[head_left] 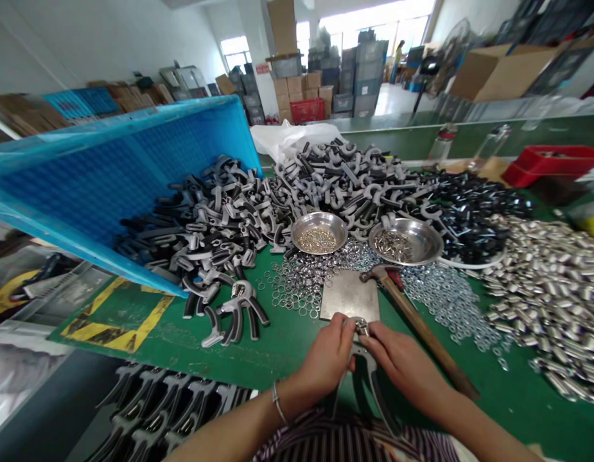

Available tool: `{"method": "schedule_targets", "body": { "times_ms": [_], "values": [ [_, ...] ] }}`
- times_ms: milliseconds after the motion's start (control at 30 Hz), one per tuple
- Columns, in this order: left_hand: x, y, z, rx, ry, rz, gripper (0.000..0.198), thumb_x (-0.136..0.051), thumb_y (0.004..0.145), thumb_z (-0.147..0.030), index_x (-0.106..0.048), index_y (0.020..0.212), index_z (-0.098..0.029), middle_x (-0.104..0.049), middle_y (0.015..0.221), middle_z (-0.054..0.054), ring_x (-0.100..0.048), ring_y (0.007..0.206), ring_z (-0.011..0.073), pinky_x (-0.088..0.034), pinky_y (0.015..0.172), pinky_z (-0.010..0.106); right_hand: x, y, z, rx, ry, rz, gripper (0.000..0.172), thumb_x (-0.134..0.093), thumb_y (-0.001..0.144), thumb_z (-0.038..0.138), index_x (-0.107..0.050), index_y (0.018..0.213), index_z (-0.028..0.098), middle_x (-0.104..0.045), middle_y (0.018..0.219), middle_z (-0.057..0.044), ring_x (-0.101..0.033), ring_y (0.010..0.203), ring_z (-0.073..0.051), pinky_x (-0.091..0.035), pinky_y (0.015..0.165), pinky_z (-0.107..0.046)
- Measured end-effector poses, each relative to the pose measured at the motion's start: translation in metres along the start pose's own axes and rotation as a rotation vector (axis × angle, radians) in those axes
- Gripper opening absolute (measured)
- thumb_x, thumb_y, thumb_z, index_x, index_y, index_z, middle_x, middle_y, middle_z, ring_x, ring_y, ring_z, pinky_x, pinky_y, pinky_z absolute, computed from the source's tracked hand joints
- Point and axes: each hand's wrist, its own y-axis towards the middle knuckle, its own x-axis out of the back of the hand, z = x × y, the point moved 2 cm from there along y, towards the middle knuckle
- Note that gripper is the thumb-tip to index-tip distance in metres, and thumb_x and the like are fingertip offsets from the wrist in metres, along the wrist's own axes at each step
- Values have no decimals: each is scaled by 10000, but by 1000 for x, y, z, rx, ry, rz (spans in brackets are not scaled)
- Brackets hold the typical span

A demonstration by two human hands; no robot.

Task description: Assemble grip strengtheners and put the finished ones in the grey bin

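Close to my body, both hands are on a grey and black spring hand grip (372,372), its handles spread downward. My left hand (325,359) is closed on its upper left side. My right hand (405,362) pinches at the top right, by a small shiny metal part (361,327); the fingertips hide most of it. Just beyond the hands lies a square metal plate (349,294). A wooden-handled hammer (417,324) rests to its right, head near the plate's far corner. Loose metal rings (289,295) lie left of the plate, small nuts (444,308) to the right.
Behind the plate stand two steel bowls (300,244) (429,249) of small parts. Grey handles (345,173) are heaped behind, spilling from a tilted blue crate (133,154). Silver cylinders (551,289) and black pieces (480,212) pile up right. Hand grips (236,308) lie left.
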Motion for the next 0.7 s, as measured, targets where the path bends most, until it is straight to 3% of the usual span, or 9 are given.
{"method": "schedule_targets", "body": {
  "times_ms": [200, 300, 533, 600, 700],
  "values": [
    [-5, -6, -3, 82, -39, -14, 435, -235, 1001, -556, -479, 1073, -204, -543, 574, -40, -506, 403, 135, -363, 421, 216, -5, -6, 4, -57, 190, -119, 278, -333, 1037, 405, -490, 884, 234, -630, 740, -12, -633, 672, -194, -426, 627, -278],
    [-4, -8, -3, 46, -13, -13, 443, -227, 1006, -544, -477, 1121, -196, -553, 563, -34, -529, 426, 142, -387, 446, 222, -5, -6, 7, -114, 302, -154, 289, -353, 1030, 425, -487, 857, 236, -604, 716, 4, -609, 643, -175, -424, 609, -263],
    [1, -15, 2, -63, 159, -73, 416, -234, 1013, -451, -471, 1211, -172, -653, 731, 52, -647, 626, 193, -482, 602, 281, 8, -5, 14, -138, 316, -20, 306, -349, 1025, 431, -494, 844, 231, -614, 726, -7, -606, 662, -183, -431, 629, -287],
    [2, -17, 5, -110, 241, -96, 413, -262, 1005, -447, -495, 1206, -172, -684, 837, 97, -673, 737, 225, -505, 675, 314, 13, -4, 17, -131, 332, 61, 278, -371, 1017, 420, -530, 907, 219, -664, 805, -35, -642, 741, -200, -469, 697, -310],
    [4, -19, 6, -160, 303, -32, 411, -268, 1006, -435, -521, 1201, -174, -695, 849, 102, -673, 762, 235, -512, 706, 329, 22, -3, 23, -108, 397, 137, 277, -389, 1003, 406, -587, 994, 214, -705, 939, -70, -670, 895, -221, -508, 834, -347]
  ]
}}
